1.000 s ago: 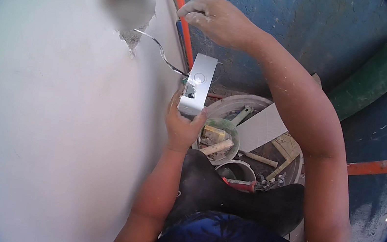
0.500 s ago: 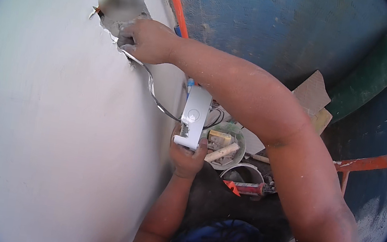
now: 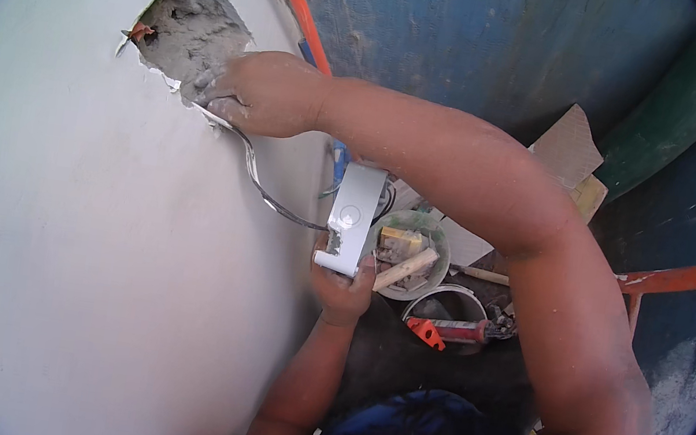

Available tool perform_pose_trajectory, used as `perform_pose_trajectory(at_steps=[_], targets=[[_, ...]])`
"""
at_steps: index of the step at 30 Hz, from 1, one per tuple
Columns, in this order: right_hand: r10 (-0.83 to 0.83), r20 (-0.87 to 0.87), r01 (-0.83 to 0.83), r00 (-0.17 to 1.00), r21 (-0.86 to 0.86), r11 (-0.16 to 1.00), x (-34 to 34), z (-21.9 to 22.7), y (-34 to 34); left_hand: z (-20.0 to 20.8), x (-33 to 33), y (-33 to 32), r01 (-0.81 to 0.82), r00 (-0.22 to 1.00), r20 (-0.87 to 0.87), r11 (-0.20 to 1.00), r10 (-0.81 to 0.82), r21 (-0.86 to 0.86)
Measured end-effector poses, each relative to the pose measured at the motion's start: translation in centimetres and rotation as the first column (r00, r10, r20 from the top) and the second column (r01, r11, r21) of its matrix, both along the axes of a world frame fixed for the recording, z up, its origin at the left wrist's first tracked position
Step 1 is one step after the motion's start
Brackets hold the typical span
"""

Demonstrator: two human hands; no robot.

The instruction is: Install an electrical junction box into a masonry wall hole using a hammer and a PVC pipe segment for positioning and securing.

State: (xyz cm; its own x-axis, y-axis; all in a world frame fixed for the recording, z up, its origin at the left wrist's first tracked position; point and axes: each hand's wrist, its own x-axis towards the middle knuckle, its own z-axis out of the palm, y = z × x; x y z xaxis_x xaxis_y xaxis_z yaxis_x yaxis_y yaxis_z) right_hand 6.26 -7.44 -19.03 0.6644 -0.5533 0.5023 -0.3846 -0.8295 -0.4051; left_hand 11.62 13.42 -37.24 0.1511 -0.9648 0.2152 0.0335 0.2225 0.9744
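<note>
We've got a white wall (image 3: 91,270) on our left and a blue wall (image 3: 480,40) ahead. Ragged grey-lined hole (image 3: 187,21) in the white one. Tub (image 3: 411,221) holds a yellow block (image 3: 402,241), right of our box (image 3: 355,210). Box — white, notched low on one side — is below and right of the hole, gripped from beneath by our left hand (image 3: 341,298). Our right hand (image 3: 263,94) is at the hole's lower edge, fingers bent — can't tell if they're gripping. Cable (image 3: 267,200) runs from beside them to the box.

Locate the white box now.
Near the middle of the head view: the white box is in the left hand, left of the bucket with the yellow block.
</note>
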Motion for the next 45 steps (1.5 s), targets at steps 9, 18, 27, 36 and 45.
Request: perform_pose_trajectory(at_steps=[9, 18, 27, 36, 45], targets=[[-0.243, 0.149, 0.276, 0.958, -0.268, 0.923, 2.2, -0.7, -0.9, -1.3, 0.1, -0.2, -0.03, 0.999, 0.034, 0.999, 0.032, -0.041], [-0.414, 0.112, 0.42, 0.904, -0.036, 0.907, 0.5, 0.3, -0.1, -0.7, 0.7, -0.2, -0.091, 0.994, 0.059, 0.993, 0.096, -0.081], [-0.53, 0.061, 0.499, 0.846, 0.259, 0.827, 0.8, 0.4, -2.1, -1.2, 1.1, -0.7, -0.149, 0.979, 0.119, 0.979, 0.166, -0.139], [-0.5, -0.145, 0.519, 0.854, 0.309, 0.797, -5.3, -1.1, -1.0, -1.8, 1.2, -0.1, -0.081, 0.996, 0.033, 0.997, 0.081, -0.004], [-0.512, 0.075, 0.362, 0.856, 0.62, 0.696, -17.1, -13.4, 6.5, -1.2, 0.4, -1.6, -0.058, 0.985, 0.161, 0.998, 0.056, 0.012]])
